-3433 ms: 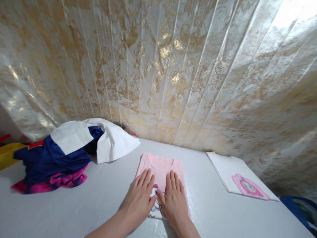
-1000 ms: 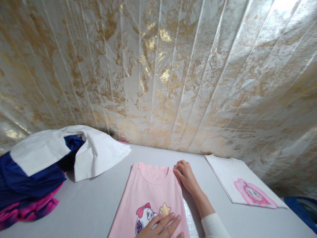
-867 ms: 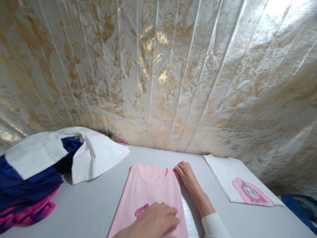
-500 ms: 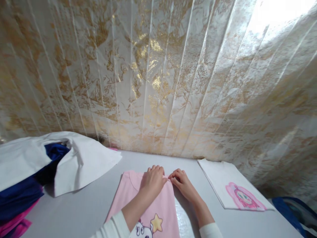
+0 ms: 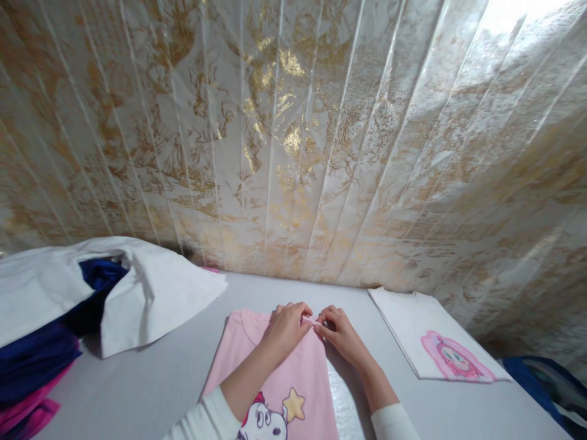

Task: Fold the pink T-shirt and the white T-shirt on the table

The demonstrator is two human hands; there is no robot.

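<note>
Both hands [image 5: 287,330] [image 5: 343,337] pinch the pink shirt [image 5: 302,370] with a printed star [image 5: 294,404].

The left hand [image 5: 288,327] and the right hand [image 5: 339,332], earlier flat on the pink shirt [image 5: 300,373], now pinch its top edge [image 5: 312,321] together.

The shirt [image 5: 305,371] lies right of the clothes pile [image 5: 128,305].

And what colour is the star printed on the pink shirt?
The star is golden yellow, as the head view shows.
</note>
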